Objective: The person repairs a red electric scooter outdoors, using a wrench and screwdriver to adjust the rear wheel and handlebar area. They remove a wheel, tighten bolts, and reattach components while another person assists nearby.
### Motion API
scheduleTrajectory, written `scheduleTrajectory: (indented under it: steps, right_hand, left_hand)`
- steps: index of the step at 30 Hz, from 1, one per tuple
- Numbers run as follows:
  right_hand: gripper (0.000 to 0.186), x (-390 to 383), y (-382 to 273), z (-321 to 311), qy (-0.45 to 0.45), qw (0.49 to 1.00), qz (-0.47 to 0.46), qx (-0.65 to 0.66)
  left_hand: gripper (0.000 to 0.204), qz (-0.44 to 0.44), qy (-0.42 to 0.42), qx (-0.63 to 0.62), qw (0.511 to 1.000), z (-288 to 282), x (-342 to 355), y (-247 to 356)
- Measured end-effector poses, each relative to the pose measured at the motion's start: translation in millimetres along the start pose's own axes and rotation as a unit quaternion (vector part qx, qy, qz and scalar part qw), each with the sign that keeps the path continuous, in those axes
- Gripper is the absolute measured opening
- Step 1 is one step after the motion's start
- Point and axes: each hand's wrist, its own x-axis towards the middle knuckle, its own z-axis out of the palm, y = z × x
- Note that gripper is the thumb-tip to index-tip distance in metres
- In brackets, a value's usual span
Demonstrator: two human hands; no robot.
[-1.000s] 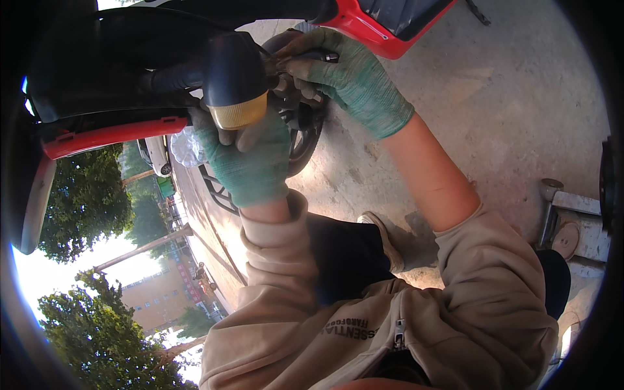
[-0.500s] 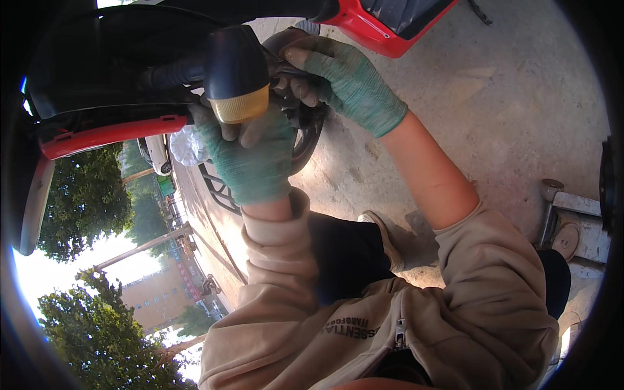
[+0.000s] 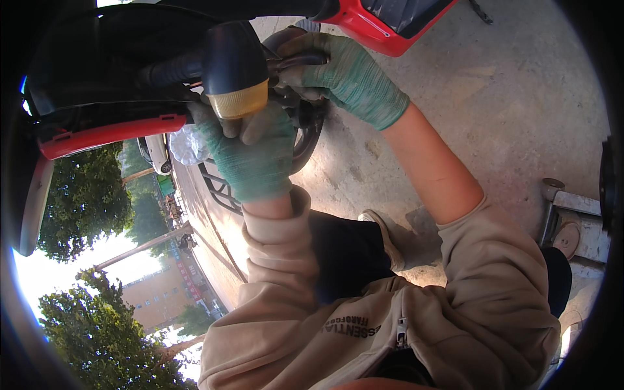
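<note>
Both my hands wear green gloves with grey, soiled fingers and are up against a red-and-black motorbike or scooter. A turn signal lamp (image 3: 237, 68) with a black housing and amber lens sticks out in front of them. My left hand (image 3: 250, 153) is just below the lamp, its fingers curled up behind the lens. What they grip is hidden. To the right of the lamp, my right hand (image 3: 348, 78) is closed around a dark, curved, handle-like part (image 3: 305, 60). Its far end disappears behind the lamp. Part of the black wheel (image 3: 312, 136) shows below the hands.
Red trim (image 3: 114, 135) runs along the left, and a red-and-black panel (image 3: 383, 29) juts in at the top. A metal stand (image 3: 575, 205) is on the concrete floor at right. Clear plastic (image 3: 188, 144) hangs beside my left hand. Trees and a parked white car (image 3: 156, 153) lie beyond.
My right hand has shifted slightly and turned, so the dark curved part now shows between its fingers. The left hand stays almost in place behind the lamp.
</note>
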Motion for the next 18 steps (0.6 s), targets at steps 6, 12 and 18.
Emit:
scheduleTrajectory:
  steps: [6,12,18]
  right_hand:
    - [0.032,1.2,-2.5,2.9,0.008,0.999,-0.044,0.009]
    - [0.034,0.3,-8.2,-1.0,-0.037,0.977,0.125,0.167]
    - [0.031,15.6,-6.7,-3.7,0.017,0.991,0.077,0.11]
  left_hand:
    - [0.038,0.023,0.019,-0.006,1.0,-0.6,4.8,3.1]
    - [0.038,0.022,0.025,0.021,0.999,7.3,5.8,0.4]
    - [0.031,0.024,0.023,0.02,0.999,14.2,21.0,0.0]
